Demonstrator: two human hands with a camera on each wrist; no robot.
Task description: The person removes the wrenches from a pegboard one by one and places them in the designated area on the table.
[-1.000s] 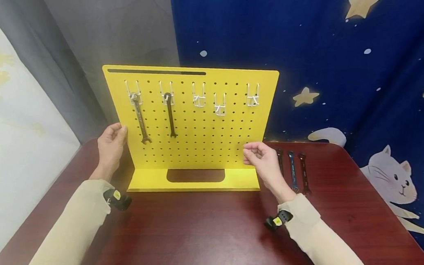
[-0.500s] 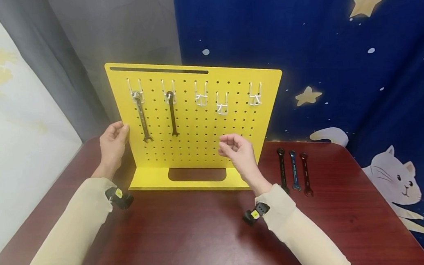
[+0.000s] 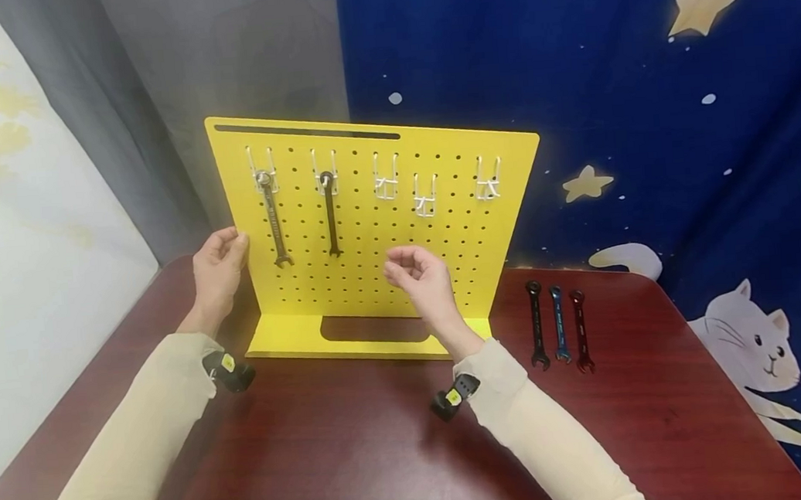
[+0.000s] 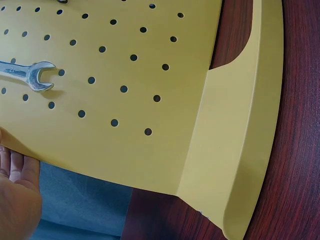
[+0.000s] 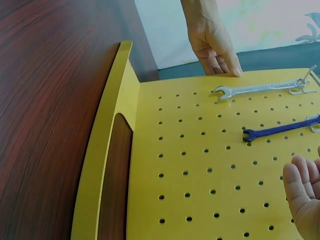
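Observation:
A yellow pegboard (image 3: 375, 283) stands upright on its flanged base. My left hand (image 3: 218, 266) pinches its left edge, thumb on the front and fingers behind. On the two leftmost hooks hang a silver combination wrench (image 3: 275, 224) and a dark combination wrench (image 3: 332, 220), which looks bluish in the right wrist view. My right hand (image 3: 425, 283) is in front of the board's lower middle, fingers loosely bent, holding nothing. Further right, a black wrench (image 3: 537, 326), a blue wrench (image 3: 560, 324) and a dark reddish wrench (image 3: 582, 330) lie side by side on the table.
Bare white wire hooks are on the board: a third hook (image 3: 387, 185), a lower fourth hook (image 3: 425, 204) and a right-hand hook (image 3: 488, 188). The dark red table (image 3: 358, 439) extends around the base. Behind hangs a blue curtain (image 3: 497, 42) with stars.
My right hand has moved left from the board's right edge to its lower middle, uncovering the wrenches on the table. My left hand stays on the left edge. The head view has shifted slightly.

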